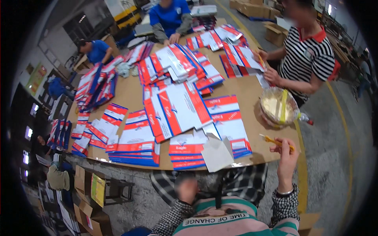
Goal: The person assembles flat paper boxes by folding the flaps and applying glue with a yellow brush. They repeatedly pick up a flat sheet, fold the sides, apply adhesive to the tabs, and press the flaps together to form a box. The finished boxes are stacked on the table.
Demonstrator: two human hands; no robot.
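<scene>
My right hand [287,159] is closed around a small yellow-handled brush [278,142], its pale tip pointing left over the table's near right corner. My left hand [186,188] is blurred above my lap, just off the table's front edge, and its fingers cannot be made out. Closest to it lie a stack of red, white and blue printed cardboard sheets [185,157] and a plain pale piece of card [217,154] jutting over the edge. A large printed sheet [179,108] rests on the heap in the middle.
A bowl of cream-coloured paste [277,107], crossed by a yellow strip, stands on the right of the brown table [260,151]. A person in stripes [303,59] holds a printed sheet and a yellow tool. Someone in blue [171,19] works opposite. Cardboard boxes [88,196] stand lower left.
</scene>
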